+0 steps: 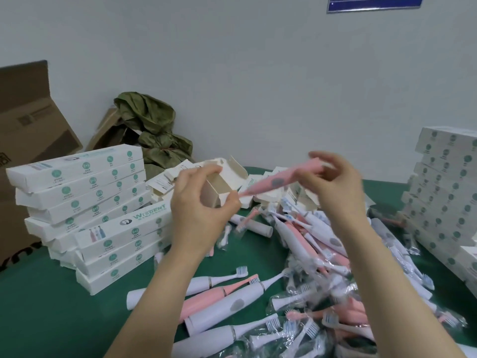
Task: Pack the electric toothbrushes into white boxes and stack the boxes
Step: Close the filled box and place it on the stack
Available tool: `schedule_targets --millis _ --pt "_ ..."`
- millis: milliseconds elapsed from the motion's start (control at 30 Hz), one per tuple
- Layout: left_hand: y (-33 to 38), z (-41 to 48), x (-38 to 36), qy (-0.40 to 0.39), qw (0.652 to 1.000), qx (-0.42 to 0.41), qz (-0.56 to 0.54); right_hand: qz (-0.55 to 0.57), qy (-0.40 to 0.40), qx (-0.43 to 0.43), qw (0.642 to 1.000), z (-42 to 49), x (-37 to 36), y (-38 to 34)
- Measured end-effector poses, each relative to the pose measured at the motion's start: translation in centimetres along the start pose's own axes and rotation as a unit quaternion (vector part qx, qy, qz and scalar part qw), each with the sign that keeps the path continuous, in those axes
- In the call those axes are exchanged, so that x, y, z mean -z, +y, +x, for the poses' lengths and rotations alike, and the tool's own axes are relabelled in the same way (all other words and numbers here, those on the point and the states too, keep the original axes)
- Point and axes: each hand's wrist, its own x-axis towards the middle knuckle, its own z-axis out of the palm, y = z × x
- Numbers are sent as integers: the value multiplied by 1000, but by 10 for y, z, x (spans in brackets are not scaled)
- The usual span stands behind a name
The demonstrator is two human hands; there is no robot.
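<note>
Pink toothbrush [280,180] was held above the middle of the tabletop [51,306], its thick end gripped in the curled fingers of the right hand [333,182] and its thin end pointed at the mouth of an open white box [222,180]. That box was pinched at its open end by the left hand [198,202], flaps up. Brush was judged at the mouth, not yet slid in; contact could not be told through the blur. Closed boxes [85,192] were stacked by the left edge and a taller stack [444,197] by the right edge; contents could not be seen. Empty boxes [165,183] were heaped toward the far edge. Loose brushes [309,254], many bagged, were spread from the middle to the near edge. Task was judged partway: many brushes unpacked, this box unclosed and unstacked.
</note>
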Motion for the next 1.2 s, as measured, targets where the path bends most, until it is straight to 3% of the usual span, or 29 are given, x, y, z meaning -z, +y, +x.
schedule_targets --millis 167,300,500,1033,1200 --pt "2 1 -9 6 999 -13 30 183 92 88 975 4 15 -37" --pt "2 4 -15 0 999 10 41 204 134 141 960 -2 15 -44" --pt "2 6 -23 -30 998 5 51 258 134 133 948 -5 11 -44" --pt "15 1 -15 -14 999 -36 34 140 9 177 974 -26 -30 -40" --pt "21 5 -7 -6 998 -55 22 -58 -83 233 967 -35 -55 -33"
